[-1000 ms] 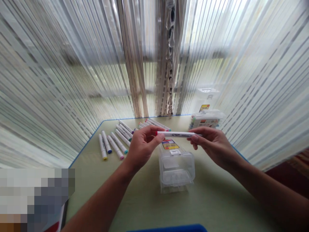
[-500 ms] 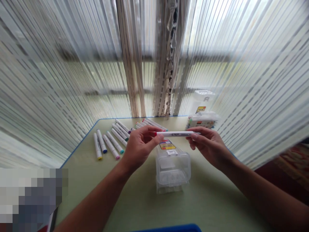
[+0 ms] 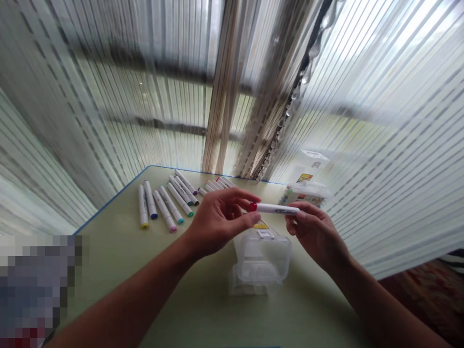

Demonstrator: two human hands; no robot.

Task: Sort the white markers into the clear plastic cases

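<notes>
A white marker [image 3: 276, 209] with a red end lies nearly level in the air, dark print along its side. My right hand [image 3: 319, 232] pinches its right end between thumb and fingers. Around the red end, my left hand [image 3: 213, 220] has its thumb and index finger parted, with the red end showing between them; whether they touch it is hard to tell. Below the marker stands a clear plastic case [image 3: 265, 261] with its lid raised and a yellow label partly hidden by my left hand.
Several white markers [image 3: 167, 210] with coloured ends lie in a row at the left of the pale green table [image 3: 174, 309]. At the back right stands another clear case [image 3: 308, 193] with markers inside. String curtains [image 3: 174, 96] hang behind the table.
My left thumb and index finger have parted from the red end. The marker has shifted slightly right and down in my right hand. The view has tilted.
</notes>
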